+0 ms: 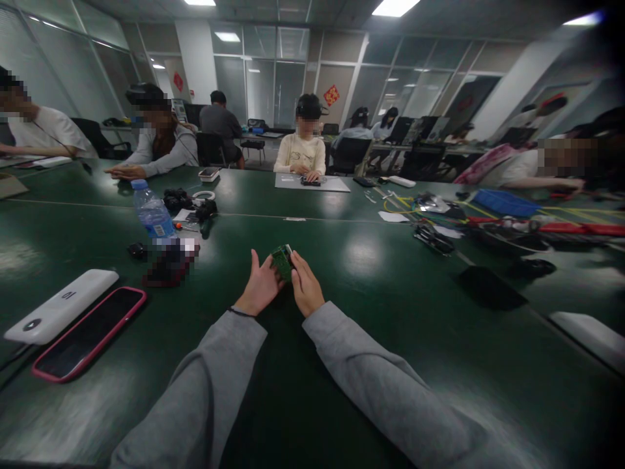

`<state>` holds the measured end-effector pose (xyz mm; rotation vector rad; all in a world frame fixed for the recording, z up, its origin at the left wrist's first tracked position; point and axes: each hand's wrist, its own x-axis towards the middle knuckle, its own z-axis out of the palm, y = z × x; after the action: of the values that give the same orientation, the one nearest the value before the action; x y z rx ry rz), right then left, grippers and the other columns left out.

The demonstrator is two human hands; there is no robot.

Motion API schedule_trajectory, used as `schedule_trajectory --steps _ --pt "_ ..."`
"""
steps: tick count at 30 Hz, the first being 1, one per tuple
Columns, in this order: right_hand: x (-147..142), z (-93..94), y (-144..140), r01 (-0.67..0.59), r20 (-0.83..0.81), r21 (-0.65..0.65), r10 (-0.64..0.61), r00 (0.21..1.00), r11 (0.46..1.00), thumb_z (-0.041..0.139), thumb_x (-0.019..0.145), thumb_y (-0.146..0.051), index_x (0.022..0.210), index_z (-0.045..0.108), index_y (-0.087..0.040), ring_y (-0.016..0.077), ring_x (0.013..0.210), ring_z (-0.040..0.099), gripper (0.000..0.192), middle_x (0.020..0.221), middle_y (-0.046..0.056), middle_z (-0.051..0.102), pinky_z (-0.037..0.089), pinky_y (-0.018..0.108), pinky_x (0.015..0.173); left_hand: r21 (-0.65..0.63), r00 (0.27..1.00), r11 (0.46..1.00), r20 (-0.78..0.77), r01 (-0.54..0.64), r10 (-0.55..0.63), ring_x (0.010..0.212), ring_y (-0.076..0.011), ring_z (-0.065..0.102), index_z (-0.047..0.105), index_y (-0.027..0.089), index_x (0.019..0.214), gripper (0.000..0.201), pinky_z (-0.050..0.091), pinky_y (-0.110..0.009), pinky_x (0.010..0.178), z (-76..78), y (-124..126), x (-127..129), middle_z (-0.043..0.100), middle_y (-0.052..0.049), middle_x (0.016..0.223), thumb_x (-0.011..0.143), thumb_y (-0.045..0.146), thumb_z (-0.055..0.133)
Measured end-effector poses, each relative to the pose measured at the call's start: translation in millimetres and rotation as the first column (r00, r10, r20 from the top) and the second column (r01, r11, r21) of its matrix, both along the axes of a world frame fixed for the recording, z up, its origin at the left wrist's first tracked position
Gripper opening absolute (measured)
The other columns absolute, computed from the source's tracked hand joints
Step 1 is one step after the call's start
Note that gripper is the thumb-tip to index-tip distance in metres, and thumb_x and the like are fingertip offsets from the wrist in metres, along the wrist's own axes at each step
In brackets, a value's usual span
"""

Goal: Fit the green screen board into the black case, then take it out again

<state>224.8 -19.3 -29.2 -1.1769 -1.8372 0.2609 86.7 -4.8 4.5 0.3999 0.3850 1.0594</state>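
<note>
Circuit board: small green circuit board (282, 260), held just above the green table (371, 312), between the two hands and slightly ahead of them, tilted toward the camera.
Left hand: left hand (258, 286) grasping the board's left edge, thumb raised, fingers curled under the board; dark band at the wrist.
Right hand: right hand (306, 286) grasping the board's right edge, fingertips touching its upper corner, knuckles toward the camera.
Board relative to hands: pinched from both sides, touching both; most of its face visible in the gap between the thumbs.
Sleeves: grey, both forearms resting on the table and converging toward the board.
Left of the hands: phone in a pink case (90, 332) lying face up, just beside a white power bank (61, 305); both well apart from the board.
Farther left: water bottle (152, 213) with a blue cap, standing upright beyond a blurred dark patch.
Right side: tangle of tools and yellow cables (430, 215), well apart from the hands.
Across the table: seated person in a cream top (300, 153), hands on a grey mat (312, 184).
</note>
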Motion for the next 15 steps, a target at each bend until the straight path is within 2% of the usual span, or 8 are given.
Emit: schedule_trajectory --steps 5,9,12,15 --pt "5.3 -5.4 7.7 0.045 -0.165 -0.073 -0.057 0.985 0.996 0.045 0.086 -0.042 0.132 0.039 -0.012 0.0186 0.124 0.040 0.055 0.134 0.012 0.042 0.031 0.035 0.106 0.034 1.000 0.999 0.012 0.028 -0.029 0.112 -0.0218 0.052 0.054 0.026 0.119 0.057 0.043 -0.037 0.093 11.4 -8.9 5.9 0.059 -0.006 0.118 0.084 0.063 0.027" --pt "12.3 -10.0 12.6 0.177 -0.280 -0.162 -0.218 0.935 0.971 0.061 0.073 -0.048 0.123 0.044 -0.014 0.0214 0.104 0.055 0.063 0.115 0.011 0.056 0.044 0.036 0.091 0.097 0.995 0.991 0.013 0.095 -0.096 0.121 -0.0210 0.044 0.051 0.022 0.123 0.062 0.038 -0.033 0.098 13.4 -13.4 11.1 0.049 -0.006 0.132 0.083 0.064 0.030" --pt "21.6 -14.4 19.3 0.269 -0.368 -0.228 -0.338 0.866 0.936 0.064 0.067 -0.052 0.114 0.050 -0.016 0.0211 0.093 0.059 0.060 0.105 0.009 0.061 0.047 0.037 0.085 0.157 0.987 0.974 -0.008 0.161 -0.162 0.128 -0.0211 0.036 0.047 0.024 0.127 0.064 0.034 -0.035 0.101 9.0 -12.9 13.0 0.039 -0.004 0.141 0.083 0.065 0.028" --pt "33.4 -15.0 26.0 0.197 -0.454 -0.347 -0.347 0.821 0.917 0.061 0.067 -0.058 0.107 0.055 -0.016 0.0198 0.080 0.061 0.059 0.092 0.007 0.064 0.050 0.036 0.076 0.185 0.971 0.954 -0.080 0.237 -0.226 0.131 -0.0215 0.030 0.043 0.027 0.131 0.063 0.030 -0.040 0.103 0.9 -10.0 12.5 0.032 -0.003 0.145 0.083 0.065 0.026"
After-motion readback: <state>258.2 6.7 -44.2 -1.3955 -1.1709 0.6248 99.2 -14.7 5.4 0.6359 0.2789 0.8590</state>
